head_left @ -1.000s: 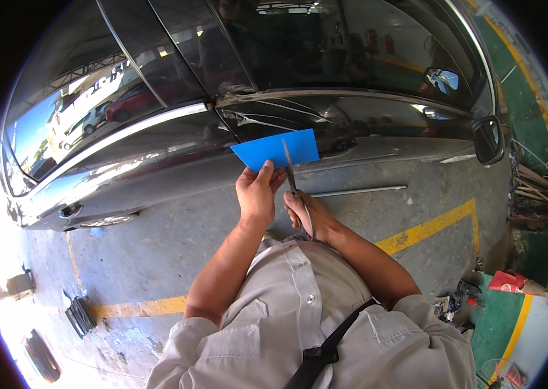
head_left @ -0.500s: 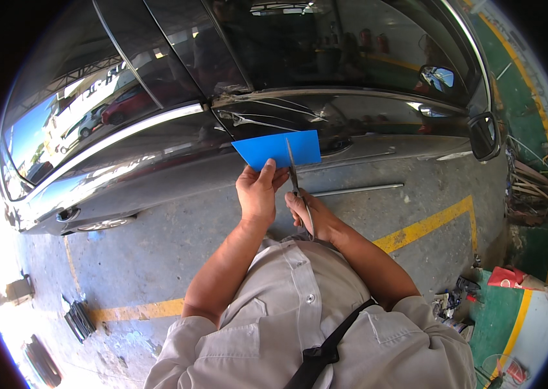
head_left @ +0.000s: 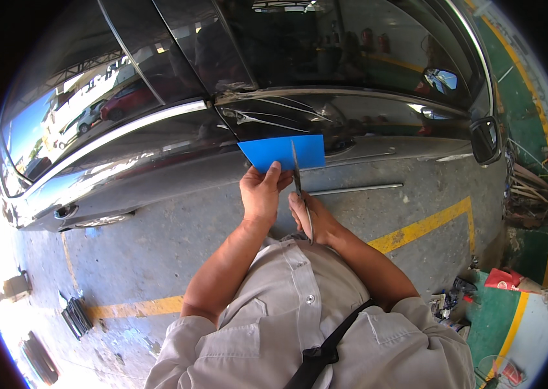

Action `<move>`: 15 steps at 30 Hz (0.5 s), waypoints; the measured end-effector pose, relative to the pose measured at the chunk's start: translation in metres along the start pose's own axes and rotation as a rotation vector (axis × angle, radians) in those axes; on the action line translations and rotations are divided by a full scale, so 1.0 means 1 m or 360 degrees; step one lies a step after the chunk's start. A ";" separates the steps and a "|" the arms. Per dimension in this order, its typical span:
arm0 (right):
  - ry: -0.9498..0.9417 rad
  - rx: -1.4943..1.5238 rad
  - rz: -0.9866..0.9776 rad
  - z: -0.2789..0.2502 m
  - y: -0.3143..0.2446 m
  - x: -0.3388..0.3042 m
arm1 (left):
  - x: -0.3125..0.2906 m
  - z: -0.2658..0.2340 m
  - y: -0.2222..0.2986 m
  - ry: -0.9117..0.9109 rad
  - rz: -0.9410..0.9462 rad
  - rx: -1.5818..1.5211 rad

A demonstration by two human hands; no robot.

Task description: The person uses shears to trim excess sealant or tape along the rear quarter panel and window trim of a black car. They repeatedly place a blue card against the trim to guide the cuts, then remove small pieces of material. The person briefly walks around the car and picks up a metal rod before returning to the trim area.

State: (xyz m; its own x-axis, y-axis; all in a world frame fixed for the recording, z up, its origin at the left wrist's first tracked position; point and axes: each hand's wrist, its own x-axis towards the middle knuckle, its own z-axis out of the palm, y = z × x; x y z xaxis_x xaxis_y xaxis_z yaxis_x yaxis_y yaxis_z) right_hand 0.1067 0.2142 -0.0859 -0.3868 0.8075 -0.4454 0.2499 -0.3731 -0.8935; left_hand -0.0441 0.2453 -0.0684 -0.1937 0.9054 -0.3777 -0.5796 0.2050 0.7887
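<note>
A flat blue sheet (head_left: 264,152) with a slanted left end is pinched by its lower edge in my left hand (head_left: 261,194), thumb on top. My right hand (head_left: 309,217) is closed around the handles of a pair of scissors (head_left: 298,178). One scissor blade lies across the face of the sheet, right of my left thumb, pointing away from me. Whether the other blade is beneath the sheet is hidden. Beyond the sheet stands a dark car (head_left: 176,149) with a scratched, crumpled patch (head_left: 267,117) on its door.
A long thin metal strip (head_left: 358,189) lies on the grey floor (head_left: 157,259) beside the car. Yellow lines (head_left: 416,228) cross the floor. At right are a side mirror (head_left: 484,139), a pile of scraps (head_left: 533,191) and a red bag (head_left: 502,279). Dark strips (head_left: 76,318) lie at lower left.
The sheet, both hands and the scissors have shifted slightly right and nearer to me. The scissor handles have turned a little, and the blade still lies over the sheet.
</note>
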 end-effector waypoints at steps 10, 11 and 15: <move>0.0315 -0.0373 -0.0280 0.005 0.004 -0.012 | -0.001 0.004 -0.002 -0.0012 -0.0068 0.0085; 0.0332 -0.0384 -0.0255 0.006 0.004 -0.013 | -0.002 0.004 -0.003 -0.0010 -0.0082 0.0093; 0.0389 -0.0421 -0.0218 0.009 0.001 -0.015 | -0.003 0.003 -0.004 -0.0022 -0.0098 0.0108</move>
State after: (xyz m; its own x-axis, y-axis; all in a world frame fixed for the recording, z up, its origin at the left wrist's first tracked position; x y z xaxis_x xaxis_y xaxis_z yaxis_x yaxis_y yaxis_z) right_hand 0.1050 0.1979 -0.0806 -0.2171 0.9387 -0.2677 0.4434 -0.1495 -0.8838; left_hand -0.0389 0.2423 -0.0690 -0.1483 0.8951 -0.4204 -0.5350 0.2849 0.7953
